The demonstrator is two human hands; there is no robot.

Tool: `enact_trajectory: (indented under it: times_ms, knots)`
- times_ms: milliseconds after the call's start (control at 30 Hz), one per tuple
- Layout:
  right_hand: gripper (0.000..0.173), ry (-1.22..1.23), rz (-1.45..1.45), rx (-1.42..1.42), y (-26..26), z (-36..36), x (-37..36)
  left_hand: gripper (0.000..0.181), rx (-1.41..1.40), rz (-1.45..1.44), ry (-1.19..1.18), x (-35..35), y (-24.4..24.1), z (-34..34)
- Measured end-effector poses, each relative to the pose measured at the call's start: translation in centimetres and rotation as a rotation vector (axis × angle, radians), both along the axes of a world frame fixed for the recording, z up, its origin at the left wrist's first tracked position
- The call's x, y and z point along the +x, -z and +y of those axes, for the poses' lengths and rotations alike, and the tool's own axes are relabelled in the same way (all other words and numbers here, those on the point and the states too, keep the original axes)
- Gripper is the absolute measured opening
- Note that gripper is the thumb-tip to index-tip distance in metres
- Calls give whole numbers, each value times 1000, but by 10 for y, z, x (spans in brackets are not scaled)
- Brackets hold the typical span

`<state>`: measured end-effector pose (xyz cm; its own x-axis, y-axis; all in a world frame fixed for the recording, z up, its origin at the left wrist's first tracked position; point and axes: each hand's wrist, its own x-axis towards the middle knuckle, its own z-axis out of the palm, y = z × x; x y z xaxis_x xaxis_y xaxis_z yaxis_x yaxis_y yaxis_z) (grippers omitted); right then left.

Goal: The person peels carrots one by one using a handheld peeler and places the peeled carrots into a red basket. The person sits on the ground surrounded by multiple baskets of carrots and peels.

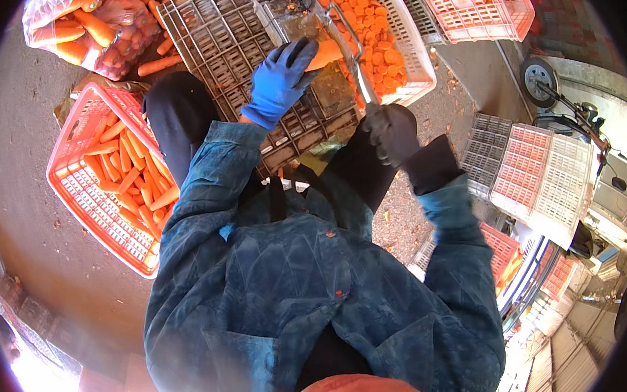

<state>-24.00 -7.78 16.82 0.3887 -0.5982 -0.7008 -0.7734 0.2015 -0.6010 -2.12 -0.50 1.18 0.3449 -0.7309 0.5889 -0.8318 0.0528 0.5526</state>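
Observation:
My left hand (279, 83), in a blue glove with dark fingers, is closed on a peeled carrot (325, 55). The carrot lies across a worn cutting board (331, 93) with its tip at the blade of a hinged lever cutter (359, 70). In a dark glove, my right hand (393, 136) grips the cutter's handle end. The board rests on an upturned grid crate (216, 33) between my knees. Beyond the cutter stands a pale plastic crate (420, 66) filled with round carrot slices (356, 6).
Left of my knee, a red plastic crate (72, 169) holds peeled carrots (133, 173). Clear bags of unpeeled carrots (78, 25) lie at upper left, with loose carrots (158, 66) beside them. Stacked crates (531, 169) and a wheeled vehicle (539, 82) stand at right.

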Motion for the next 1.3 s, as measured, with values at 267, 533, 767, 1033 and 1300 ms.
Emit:
enact_trajectory:
  times_ms: [267, 533, 767, 1033, 1300]
  knots:
    - [48, 87, -24, 7, 25, -7, -13, 59, -25, -60, -24, 5, 3, -6]
    - [41, 144, -166, -6, 93, -6, -37, 56, 30, -47, -27, -5, 3, -11]
    - [45, 6, -20, 100, -24, -14, -7, 55, 48, -61, -43, -3, 7, -8]
    - [47, 0, -139, -214, 117, 0, -43, 62, 9, 105, 25, 1, -3, -21]
    - [55, 105, -50, 19, -17, -4, -8, 63, -37, 265, 27, 3, 10, -16]
